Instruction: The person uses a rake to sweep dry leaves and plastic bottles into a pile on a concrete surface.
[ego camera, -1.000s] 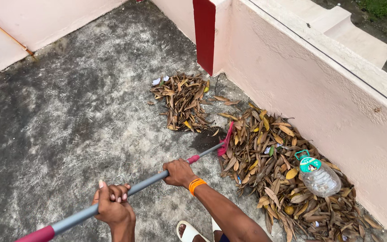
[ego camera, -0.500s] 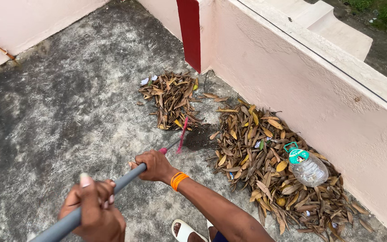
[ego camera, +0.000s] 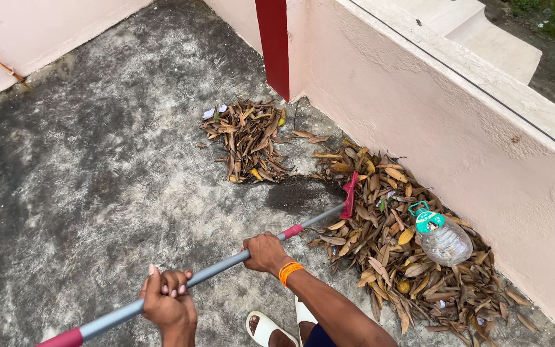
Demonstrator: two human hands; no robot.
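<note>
A: Left hand [ego camera: 168, 302] and right hand [ego camera: 266, 252] both wrapped tight on the broom [ego camera: 226, 263]; head at the leaf pile [ego camera: 412, 257], frame centre-right.

B: Keep head low (short strokes), steer clear of the bottle [ego camera: 443, 238].

A bottle [ego camera: 443, 239] lies on leaves [ego camera: 393, 250] beside the wall [ego camera: 431, 128].

Grey-handled broom [ego camera: 226, 263] with red head slants against the brown leaf pile [ego camera: 406, 250]

Brown leaves [ego camera: 406, 257], grey-and-pink broom handle [ego camera: 213, 275], mottled grey floor [ego camera: 97, 160].
</note>
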